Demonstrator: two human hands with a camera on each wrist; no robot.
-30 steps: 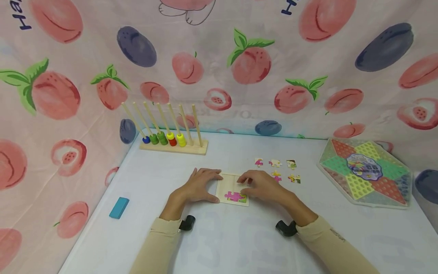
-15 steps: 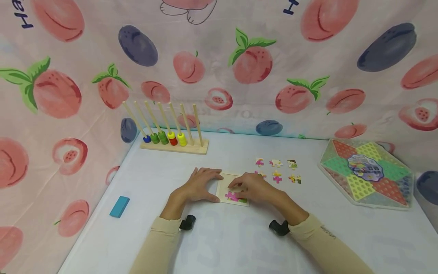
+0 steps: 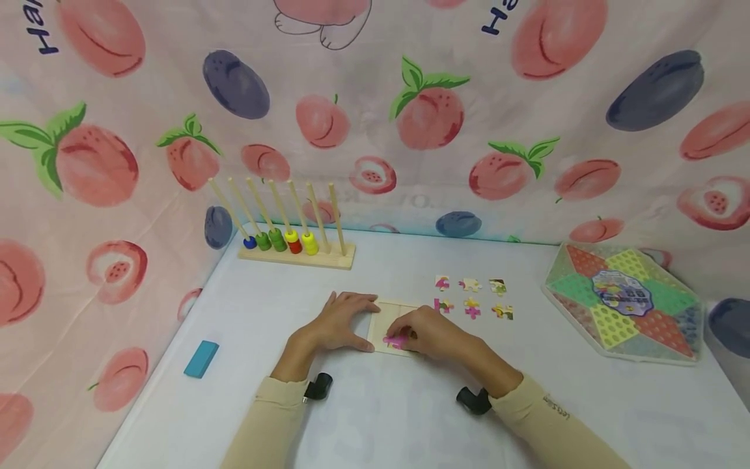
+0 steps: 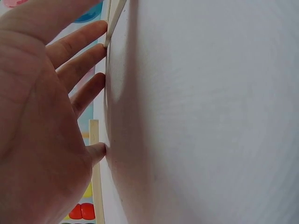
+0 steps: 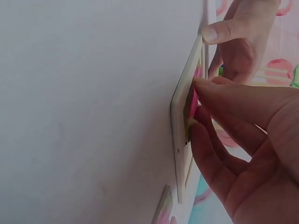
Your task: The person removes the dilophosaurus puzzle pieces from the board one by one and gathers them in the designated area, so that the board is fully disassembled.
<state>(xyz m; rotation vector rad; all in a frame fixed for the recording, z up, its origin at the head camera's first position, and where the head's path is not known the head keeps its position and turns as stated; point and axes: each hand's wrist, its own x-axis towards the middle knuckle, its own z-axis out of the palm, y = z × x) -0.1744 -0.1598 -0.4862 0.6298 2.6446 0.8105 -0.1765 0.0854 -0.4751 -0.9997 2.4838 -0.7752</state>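
Note:
A shallow wooden puzzle tray (image 3: 382, 319) lies on the white table, with pink and green puzzle pieces (image 3: 397, 341) in its near part. At its left side my left hand (image 3: 340, 324) rests with fingers spread and fairly straight, thumb touching the near corner and index finger by the far one. My right hand (image 3: 432, 332) reaches over the tray from the right. In the right wrist view its thumb and a finger pinch a pink and green puzzle piece (image 5: 194, 106) low against the tray (image 5: 177, 107). The right hand hides the tray's right part in the head view.
Several loose puzzle pieces (image 3: 472, 307) lie in two rows right of the tray. Behind to the left stands a wooden bead counter (image 3: 295, 255). A blue block (image 3: 202, 359) lies far left, a hexagonal game board (image 3: 624, 299) at right. A fruit-print cloth (image 3: 375, 117) hangs behind.
My right hand has moved left and slightly nearer over the tray, onto the puzzle pieces, covering their green part. The left hand keeps its place at the tray's left side.

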